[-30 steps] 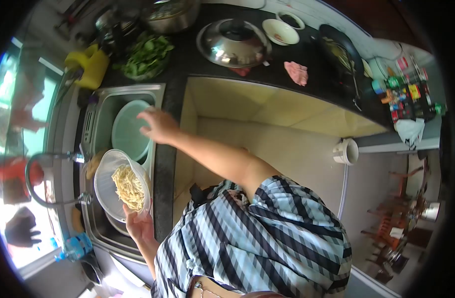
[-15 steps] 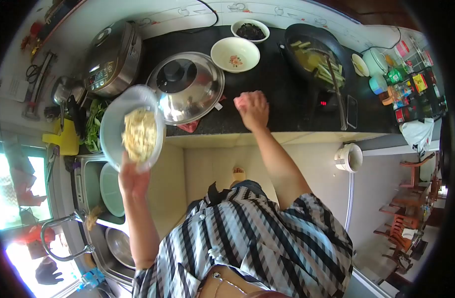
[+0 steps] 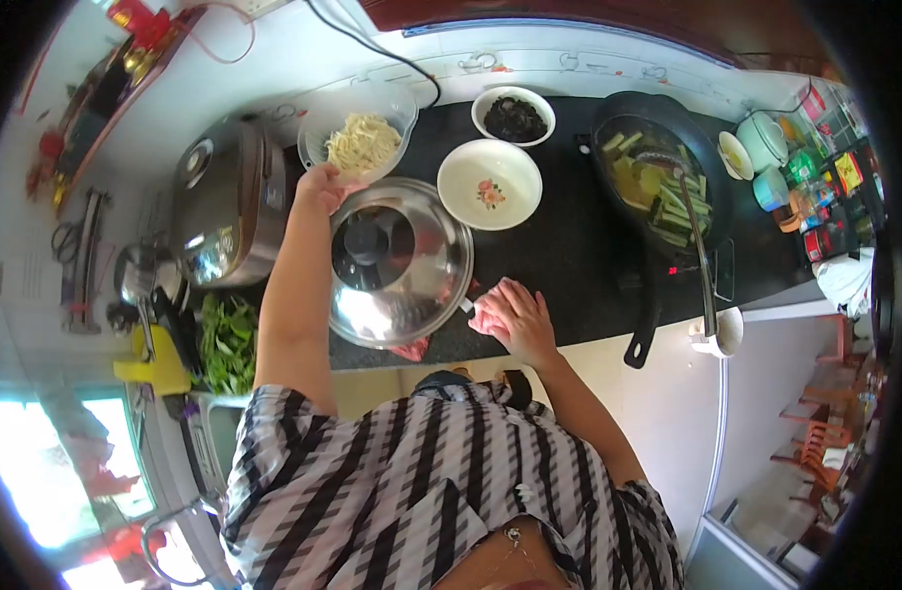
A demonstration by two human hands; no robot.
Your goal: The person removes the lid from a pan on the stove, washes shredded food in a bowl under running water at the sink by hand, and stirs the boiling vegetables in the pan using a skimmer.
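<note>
My left hand [image 3: 323,187] grips the near rim of a clear bowl [image 3: 318,130] at the back of the counter, behind the lid. Inside the bowl are pale yellow strips [image 3: 362,146] that look like noodles. My right hand [image 3: 515,320] presses on a bunched pink cloth [image 3: 484,317] at the counter's front, with its fingers curled over it. Between my hands sits a domed steel lid [image 3: 402,295] with a black knob. Right of it stands a white bowl [image 3: 515,187] with a flower print inside.
A small bowl of dark pieces [image 3: 515,120] stands at the back. On the right, a black wok [image 3: 608,167] holds green strips in liquid, with a ladle in it and its handle jutting forward. A rice cooker [image 3: 225,211] and leafy greens [image 3: 230,344] are at the left.
My left hand has carried the clear bowl from above the sink side to the back of the counter. My right hand has moved the pink cloth closer to the lid's edge.
</note>
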